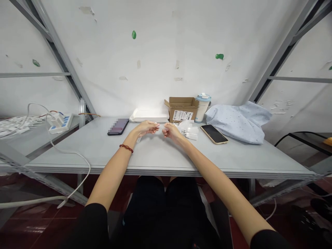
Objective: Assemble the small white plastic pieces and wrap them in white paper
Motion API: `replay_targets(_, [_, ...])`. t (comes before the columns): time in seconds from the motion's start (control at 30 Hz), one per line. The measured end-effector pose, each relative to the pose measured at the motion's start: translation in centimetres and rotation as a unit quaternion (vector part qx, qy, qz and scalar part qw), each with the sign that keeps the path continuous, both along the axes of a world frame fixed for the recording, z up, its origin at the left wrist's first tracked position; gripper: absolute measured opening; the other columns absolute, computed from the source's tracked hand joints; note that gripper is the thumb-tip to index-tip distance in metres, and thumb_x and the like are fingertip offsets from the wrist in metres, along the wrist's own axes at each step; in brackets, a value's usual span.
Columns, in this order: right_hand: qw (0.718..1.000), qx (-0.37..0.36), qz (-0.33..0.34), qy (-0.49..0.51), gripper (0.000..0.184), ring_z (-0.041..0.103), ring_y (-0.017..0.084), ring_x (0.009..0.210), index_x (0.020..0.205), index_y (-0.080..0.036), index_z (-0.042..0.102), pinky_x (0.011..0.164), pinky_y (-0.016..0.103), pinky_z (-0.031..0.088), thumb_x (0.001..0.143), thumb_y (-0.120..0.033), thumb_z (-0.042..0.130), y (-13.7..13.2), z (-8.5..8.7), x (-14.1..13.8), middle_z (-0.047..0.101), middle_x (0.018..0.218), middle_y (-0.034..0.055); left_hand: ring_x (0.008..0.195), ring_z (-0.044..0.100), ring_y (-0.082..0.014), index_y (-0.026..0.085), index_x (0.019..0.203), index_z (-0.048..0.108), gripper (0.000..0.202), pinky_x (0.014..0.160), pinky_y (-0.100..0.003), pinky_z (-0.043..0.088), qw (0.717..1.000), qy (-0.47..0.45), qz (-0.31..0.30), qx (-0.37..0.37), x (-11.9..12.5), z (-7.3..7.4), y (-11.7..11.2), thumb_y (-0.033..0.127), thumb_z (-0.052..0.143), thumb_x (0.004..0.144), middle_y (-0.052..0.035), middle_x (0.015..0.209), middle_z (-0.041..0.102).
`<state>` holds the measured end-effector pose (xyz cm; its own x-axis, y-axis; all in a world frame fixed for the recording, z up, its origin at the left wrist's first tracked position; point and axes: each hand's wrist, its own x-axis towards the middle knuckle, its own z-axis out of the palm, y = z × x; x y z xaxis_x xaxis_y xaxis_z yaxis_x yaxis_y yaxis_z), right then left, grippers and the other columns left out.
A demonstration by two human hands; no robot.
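My left hand (147,128), with a red-brown bead bracelet (126,148) on its wrist, is above the middle of the table, its fingertips pinched together. Facing it, a short gap away, my right hand (170,131) has its thumb and fingers closed. Something thin and pale seems to span the gap between the fingertips, too small to name. A small whitish piece (139,139) shows below my left hand. Just right of my right hand lies a group of small white plastic pieces (191,133) with clear film among them.
Behind the hands are a stack of white trays (149,115), an open cardboard box (183,112) and a lidded cup (202,109). Phones lie left (118,127) and right (214,134). A pale blue cloth (237,121) is bunched at right. A white cable (75,154) hangs over the left edge.
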<state>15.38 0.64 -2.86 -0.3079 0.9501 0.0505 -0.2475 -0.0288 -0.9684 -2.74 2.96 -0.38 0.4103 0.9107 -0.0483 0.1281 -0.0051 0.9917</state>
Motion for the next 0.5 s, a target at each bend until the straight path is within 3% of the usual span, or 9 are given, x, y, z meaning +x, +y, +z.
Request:
replay_targets(0.33, [1.000, -0.012, -0.017, -0.016, 0.024, 0.038, 0.007, 0.046, 0.080, -0.024, 0.036, 0.051, 0.021, 0.035, 0.070, -0.034, 0.055, 0.06, -0.01, -0.06, 0.047, 0.052, -0.0085, 0.071, 0.058, -0.0131, 0.013, 0.076, 0.072, 0.044, 0.075, -0.032, 0.048, 0.998, -0.052, 0.024, 0.036, -0.05, -0.77, 0.64, 0.033, 0.093, 0.043, -0.0021, 0.071, 0.065])
replay_targets(0.5, [1.000, -0.003, -0.010, -0.016, 0.026, 0.038, 0.008, 0.046, 0.079, -0.024, 0.037, 0.051, 0.022, 0.036, 0.071, -0.036, 0.058, -0.10, 0.22, -0.04, 0.047, 0.053, -0.0079, 0.065, 0.059, -0.0117, 0.012, 0.074, 0.070, 0.041, 0.071, -0.030, 0.049, 0.998, -0.047, 0.028, 0.018, 0.30, -0.16, 0.04, 0.043, 0.088, 0.056, -0.0058, 0.074, 0.067])
